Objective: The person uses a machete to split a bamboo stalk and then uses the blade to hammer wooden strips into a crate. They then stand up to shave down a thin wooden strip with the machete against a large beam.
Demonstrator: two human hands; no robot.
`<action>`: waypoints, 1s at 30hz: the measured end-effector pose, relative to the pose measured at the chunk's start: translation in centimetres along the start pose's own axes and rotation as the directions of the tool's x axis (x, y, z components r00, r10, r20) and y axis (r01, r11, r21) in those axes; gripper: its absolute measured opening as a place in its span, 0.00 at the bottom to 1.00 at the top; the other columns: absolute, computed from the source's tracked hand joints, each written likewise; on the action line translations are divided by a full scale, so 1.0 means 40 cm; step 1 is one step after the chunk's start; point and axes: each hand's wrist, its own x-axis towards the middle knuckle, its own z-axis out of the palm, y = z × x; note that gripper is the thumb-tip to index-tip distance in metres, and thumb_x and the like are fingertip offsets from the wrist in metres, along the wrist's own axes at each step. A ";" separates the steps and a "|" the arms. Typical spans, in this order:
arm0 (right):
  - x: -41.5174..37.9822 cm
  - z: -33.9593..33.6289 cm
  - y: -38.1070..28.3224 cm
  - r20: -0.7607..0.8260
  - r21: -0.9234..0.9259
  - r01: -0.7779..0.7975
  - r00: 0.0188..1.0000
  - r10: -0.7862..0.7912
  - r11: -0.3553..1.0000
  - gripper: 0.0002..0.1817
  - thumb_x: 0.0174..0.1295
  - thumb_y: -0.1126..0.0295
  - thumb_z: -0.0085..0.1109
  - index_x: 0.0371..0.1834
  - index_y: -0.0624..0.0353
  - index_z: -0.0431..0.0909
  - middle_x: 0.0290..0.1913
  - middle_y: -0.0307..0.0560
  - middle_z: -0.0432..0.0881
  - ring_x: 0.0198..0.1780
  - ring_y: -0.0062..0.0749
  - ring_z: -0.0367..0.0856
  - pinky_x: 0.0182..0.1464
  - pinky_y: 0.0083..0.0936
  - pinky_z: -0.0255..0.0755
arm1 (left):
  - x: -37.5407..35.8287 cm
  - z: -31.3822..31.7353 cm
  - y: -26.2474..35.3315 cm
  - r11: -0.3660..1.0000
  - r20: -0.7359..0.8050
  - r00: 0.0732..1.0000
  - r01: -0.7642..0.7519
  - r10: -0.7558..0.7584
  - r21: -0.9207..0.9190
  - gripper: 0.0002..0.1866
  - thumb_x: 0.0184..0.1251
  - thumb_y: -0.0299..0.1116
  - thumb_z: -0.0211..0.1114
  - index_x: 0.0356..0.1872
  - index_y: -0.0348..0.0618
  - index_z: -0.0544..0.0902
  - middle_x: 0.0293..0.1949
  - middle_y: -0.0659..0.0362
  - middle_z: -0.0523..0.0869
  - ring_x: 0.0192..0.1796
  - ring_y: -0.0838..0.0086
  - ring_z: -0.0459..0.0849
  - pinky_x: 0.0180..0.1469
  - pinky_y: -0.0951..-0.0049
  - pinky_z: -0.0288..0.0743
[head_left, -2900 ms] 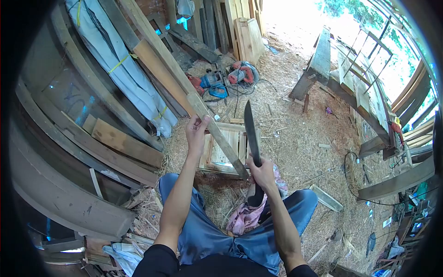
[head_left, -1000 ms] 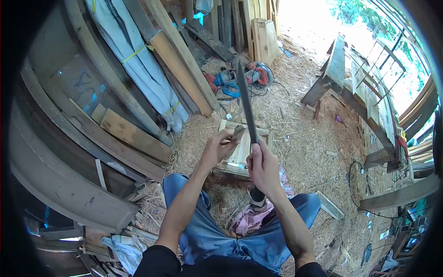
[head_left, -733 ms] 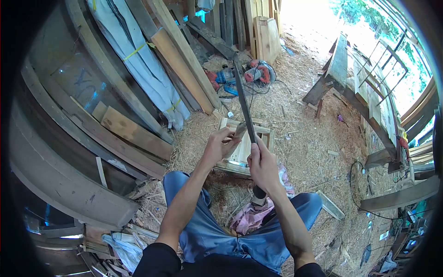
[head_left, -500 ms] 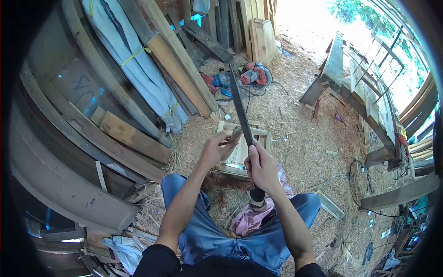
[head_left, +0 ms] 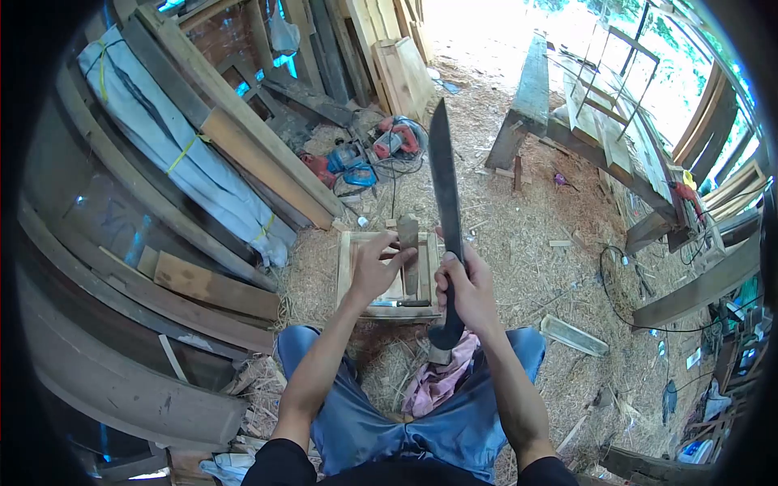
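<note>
My right hand point(head_left: 466, 293) grips the dark handle of a long machete point(head_left: 444, 186), its blade pointing up and away from me. My left hand point(head_left: 374, 267) holds a short, grey piece of wood point(head_left: 408, 247) upright, just left of the blade. Beneath both hands a small wooden frame box point(head_left: 350, 271) lies on the sawdust floor. A pink cloth point(head_left: 442, 381) sits between my knees.
Long planks and wrapped white bundles point(head_left: 170, 154) lean along the left. Power tools point(head_left: 356, 154) and cables lie beyond the box. A wooden bench point(head_left: 531, 97) and frames stand at right. A loose offcut point(head_left: 574, 336) lies by my right knee.
The long slat my left hand held 2.9 s ago is gone; it now holds a short piece. The machete has swung from leaning left to nearly upright.
</note>
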 end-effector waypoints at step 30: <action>0.106 -0.632 -0.489 -0.293 0.203 -0.700 0.624 0.724 0.685 0.09 0.74 0.62 0.48 0.46 0.55 0.72 0.21 0.39 0.72 0.18 0.22 0.71 0.18 0.25 0.69 | 0.702 0.340 0.476 0.963 0.050 0.974 0.228 -0.223 -0.145 0.12 0.68 0.35 0.67 0.46 0.40 0.79 0.31 0.59 0.83 0.33 0.78 0.81 0.38 0.74 0.74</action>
